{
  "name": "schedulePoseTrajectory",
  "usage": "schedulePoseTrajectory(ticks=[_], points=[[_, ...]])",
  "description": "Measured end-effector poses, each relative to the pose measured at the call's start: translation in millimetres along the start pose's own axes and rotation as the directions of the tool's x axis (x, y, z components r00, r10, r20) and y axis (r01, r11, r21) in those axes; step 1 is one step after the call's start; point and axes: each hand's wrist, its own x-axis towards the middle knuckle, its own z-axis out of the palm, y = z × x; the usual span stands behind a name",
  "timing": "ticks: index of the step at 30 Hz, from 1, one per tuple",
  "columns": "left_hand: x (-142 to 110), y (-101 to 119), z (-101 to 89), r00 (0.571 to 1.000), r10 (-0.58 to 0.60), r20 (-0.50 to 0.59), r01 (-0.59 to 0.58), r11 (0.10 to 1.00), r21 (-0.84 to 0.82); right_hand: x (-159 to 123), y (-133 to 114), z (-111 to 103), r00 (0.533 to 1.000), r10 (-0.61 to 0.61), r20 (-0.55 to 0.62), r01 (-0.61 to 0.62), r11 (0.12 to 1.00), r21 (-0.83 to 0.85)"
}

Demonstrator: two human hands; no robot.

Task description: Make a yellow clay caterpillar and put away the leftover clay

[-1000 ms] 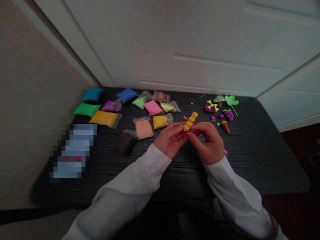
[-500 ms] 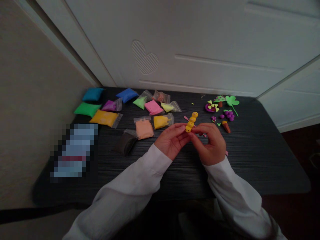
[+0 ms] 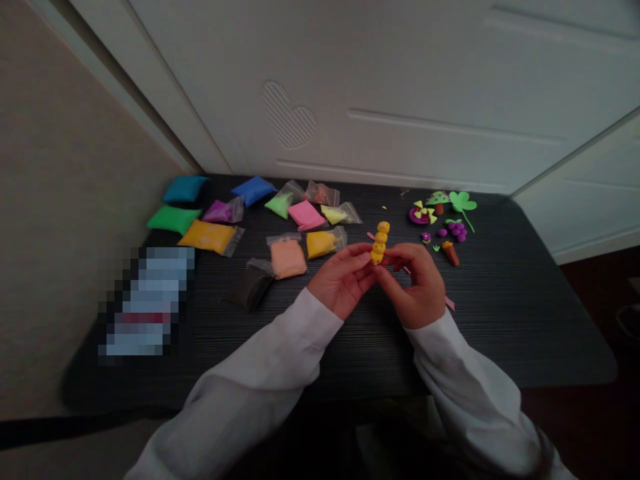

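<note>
A yellow clay figure, made of several balls in a row with small dark spots, stands nearly upright between my hands. My left hand pinches its lower end from the left, thumb against the bottom ball. From the right, the thumb and fingertips of my right hand close on the same lower end. Behind the figure lies a pink tool, partly covered by the hands. A pink strip lies by my right wrist.
Bags of coloured clay, among them an orange one and a black one, lie on the dark table to the left. Clay pieces stand at the right: purple grapes, a green clover, a brown cone. A blurred-out panel is far left.
The yellow clay figure has shifted slightly left and stands more upright. My right hand has moved a little left with it, showing more of the pink strip.
</note>
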Motion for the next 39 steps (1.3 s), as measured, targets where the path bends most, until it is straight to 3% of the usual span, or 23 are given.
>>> schedulePoseTrajectory(ticks=[14, 22, 30, 39], points=[[1.6, 0.4, -0.7, 1.0, -0.027, -0.012, 0.027, 0.999, -0.029, 0.4, 3.3, 1.1, 0.997, -0.067, -0.03, 0.065, 0.996, -0.066], [2.7, 3.1, -3.9, 0.998, -0.062, 0.003, 0.062, 0.996, -0.057, -0.5, 4.6, 1.3, 0.997, -0.046, -0.056, 0.042, 0.996, -0.073], [2.9, 1.2, -3.9, 0.998, 0.049, 0.031, -0.051, 0.997, 0.055, -2.4, 8.2, 3.9, 0.999, 0.035, -0.003, -0.035, 0.998, 0.051], [6.7, 0.0, -3.8, 0.997, 0.064, 0.053, -0.065, 0.998, 0.024, -2.1, 7.3, 4.5, 0.999, 0.028, 0.017, -0.029, 0.998, 0.059]])
